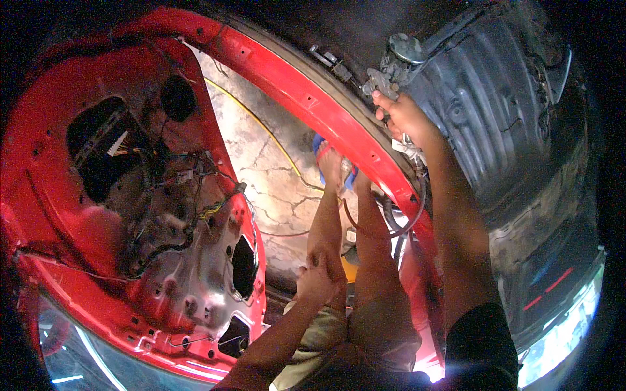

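My right hand (407,118) is closed around the handle of a grey spray gun (381,83), held over the inner edge of the red door sill. A round grey cup (405,49) tops the gun. From below the handle, a thin hose (420,203) hangs and loops down past my right leg. My left hand (317,284) rests on my left leg (326,228) just below the knee, its fingers curled against the shin. No tool shows in the left hand. Part of its fingers is hard to make out.
Left stands an open red car door (49,150), stripped, with loose wiring (189,176). The red sill (313,98) crosses beside my legs. Ribbed grey floor metal (469,104) lies at right. A yellow hose (261,124) runs over cracked concrete (261,176) near my feet in blue sandals.
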Demonstrator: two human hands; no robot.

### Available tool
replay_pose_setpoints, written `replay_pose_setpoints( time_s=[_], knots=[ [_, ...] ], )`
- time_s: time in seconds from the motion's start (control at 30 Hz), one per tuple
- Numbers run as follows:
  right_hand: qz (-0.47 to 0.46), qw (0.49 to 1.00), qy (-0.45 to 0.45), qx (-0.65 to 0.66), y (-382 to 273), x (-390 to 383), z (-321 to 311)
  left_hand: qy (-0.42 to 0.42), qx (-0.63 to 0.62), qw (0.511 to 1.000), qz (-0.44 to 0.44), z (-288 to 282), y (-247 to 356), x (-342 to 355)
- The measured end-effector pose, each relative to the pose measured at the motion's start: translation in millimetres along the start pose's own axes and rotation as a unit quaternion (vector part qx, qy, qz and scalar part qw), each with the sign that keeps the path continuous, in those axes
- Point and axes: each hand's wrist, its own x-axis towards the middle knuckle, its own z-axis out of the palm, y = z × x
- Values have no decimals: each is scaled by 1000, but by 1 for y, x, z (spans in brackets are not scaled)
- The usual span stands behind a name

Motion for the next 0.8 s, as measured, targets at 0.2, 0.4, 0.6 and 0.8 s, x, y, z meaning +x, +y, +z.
replay_pose_setpoints(
  time_s=[0.2, 0.4, 0.6, 0.8],
  knots=[
    [-10, 999, 14, -27, -12, 0, 3, 17, 4, 1000, 0, 0, 7, 4],
    [-62, 991, 75, -93, -21, 18, 0, 57, 21, 998, 5, 14, 21, 12],
    [-26, 999, 23, -21, -24, 14, -15, 43, 12, 999, -25, 23, 36, 20],
    [-32, 990, 134, -27, -29, 19, -37, 76, 3, 997, -22, 34, 48, 20]
  ],
)
